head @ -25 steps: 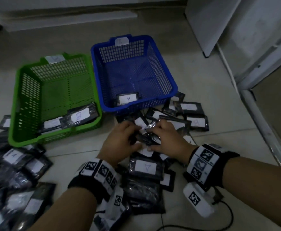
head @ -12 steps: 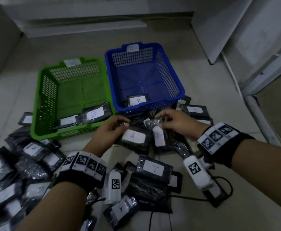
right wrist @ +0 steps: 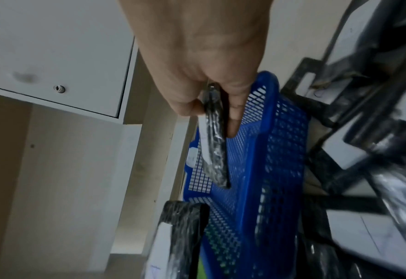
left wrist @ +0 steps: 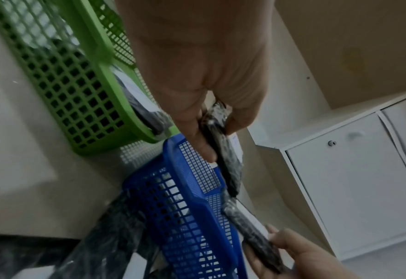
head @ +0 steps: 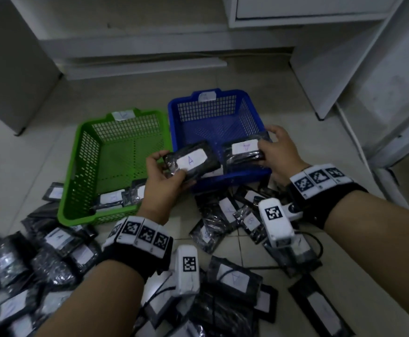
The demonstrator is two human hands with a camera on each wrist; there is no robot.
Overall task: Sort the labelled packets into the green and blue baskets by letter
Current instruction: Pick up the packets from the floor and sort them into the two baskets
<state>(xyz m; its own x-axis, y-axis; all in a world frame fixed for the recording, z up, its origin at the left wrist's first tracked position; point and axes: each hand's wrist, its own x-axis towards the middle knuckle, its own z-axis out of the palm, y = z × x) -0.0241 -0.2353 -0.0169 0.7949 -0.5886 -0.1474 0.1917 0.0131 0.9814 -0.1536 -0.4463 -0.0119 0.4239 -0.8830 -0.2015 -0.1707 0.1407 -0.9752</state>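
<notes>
My left hand (head: 164, 173) grips a black packet labelled A (head: 191, 161) by its near left end, over the front left corner of the blue basket (head: 249, 113). My right hand (head: 275, 152) pinches a second black packet labelled A (head: 243, 150) by its right end, above the blue basket's front right part. Another labelled packet lies in the blue basket under them, mostly hidden. The green basket (head: 82, 152) stands left of the blue one and holds labelled packets (head: 112, 198) at its front. In the left wrist view the left fingers (left wrist: 202, 139) clamp the packet's edge (left wrist: 223, 151).
Several black labelled packets (head: 230, 210) lie scattered on the tiled floor in front of the baskets, and a heap (head: 28, 259) lies at the near left. White cabinets (head: 320, 10) and a wall stand behind and to the right. A cable (head: 317, 246) runs by my right wrist.
Both hands have lifted from the floor pile and moved forward, each carrying a packet, to above the blue basket. The head view has tilted up.
</notes>
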